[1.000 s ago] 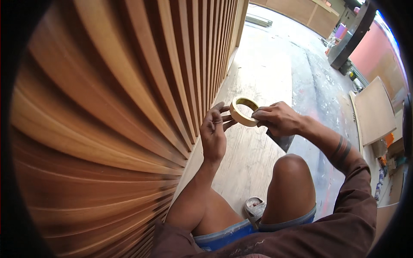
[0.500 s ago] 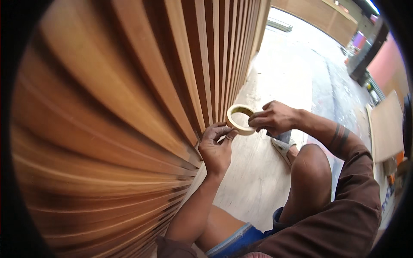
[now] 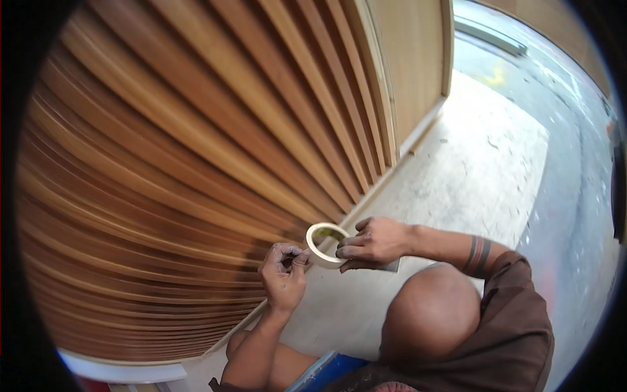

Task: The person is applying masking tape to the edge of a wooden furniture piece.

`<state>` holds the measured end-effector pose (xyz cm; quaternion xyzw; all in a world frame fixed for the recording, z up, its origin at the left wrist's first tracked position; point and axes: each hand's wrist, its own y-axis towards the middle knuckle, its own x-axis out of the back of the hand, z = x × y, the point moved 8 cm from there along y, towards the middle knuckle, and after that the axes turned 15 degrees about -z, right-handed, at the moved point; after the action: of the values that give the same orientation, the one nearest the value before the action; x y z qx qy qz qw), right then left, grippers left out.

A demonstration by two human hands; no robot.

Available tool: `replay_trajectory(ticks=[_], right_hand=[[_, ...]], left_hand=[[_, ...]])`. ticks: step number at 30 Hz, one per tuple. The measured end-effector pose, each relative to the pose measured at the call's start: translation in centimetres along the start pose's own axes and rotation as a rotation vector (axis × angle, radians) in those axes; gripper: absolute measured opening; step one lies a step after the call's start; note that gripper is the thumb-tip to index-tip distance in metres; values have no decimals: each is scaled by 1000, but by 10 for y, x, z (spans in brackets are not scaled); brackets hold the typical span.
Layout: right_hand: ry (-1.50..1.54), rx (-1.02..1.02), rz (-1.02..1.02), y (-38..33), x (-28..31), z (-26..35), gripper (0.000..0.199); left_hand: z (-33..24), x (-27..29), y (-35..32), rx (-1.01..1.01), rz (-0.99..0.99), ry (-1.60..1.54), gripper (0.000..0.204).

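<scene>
A pale, cream-coloured roll of tape is between my two hands, close to the foot of a slatted wood panel. My left hand is closed, thumb and fingers pinched at the roll's left edge. Whether a loose end of tape is in that pinch is too small to tell. My right hand grips the roll's right side, with fingers reaching into the ring and the thumb below. A small grey edge shows under the right hand; I cannot tell what it is.
The slatted panel fills the left side and ends at a plain wood side. A pale board lies on the grey, paint-marked floor. My bent knee is right below my right forearm. A long metal-looking strip lies farther off.
The view has swung, bringing the panel's end and plain side into sight. In the picture, both hands and the roll sit lower and farther left. Both hands are still at the roll.
</scene>
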<state>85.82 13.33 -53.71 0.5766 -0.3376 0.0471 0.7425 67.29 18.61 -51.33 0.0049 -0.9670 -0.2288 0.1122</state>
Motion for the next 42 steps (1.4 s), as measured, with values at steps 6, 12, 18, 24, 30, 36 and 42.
replay_trajectory(ticks=[6, 12, 18, 24, 30, 36, 42], right_hand=[[128, -24, -304, 0, 63, -17, 33], [256, -205, -465, 17, 113, -53, 35], [329, -348, -609, 63, 197, -91, 26], [403, -609, -604, 84, 225, -101, 20], [352, -623, -585, 81, 237, -80, 21], [310, -692, -576, 77, 243, -85, 19], [383, -627, -609, 123, 246, -98, 23]], left_hand=[[-131, -57, 23, -626, -130, 460, 20], [-221, -110, 69, -914, -85, 564, 20], [-300, -150, 129, -1045, -131, 564, 22], [-377, -156, 166, -1156, -185, 562, 21], [-440, -131, 196, -1277, -351, 615, 20], [-465, -132, 206, -1332, -342, 640, 15], [-494, -121, 244, -1136, -180, 467, 4]])
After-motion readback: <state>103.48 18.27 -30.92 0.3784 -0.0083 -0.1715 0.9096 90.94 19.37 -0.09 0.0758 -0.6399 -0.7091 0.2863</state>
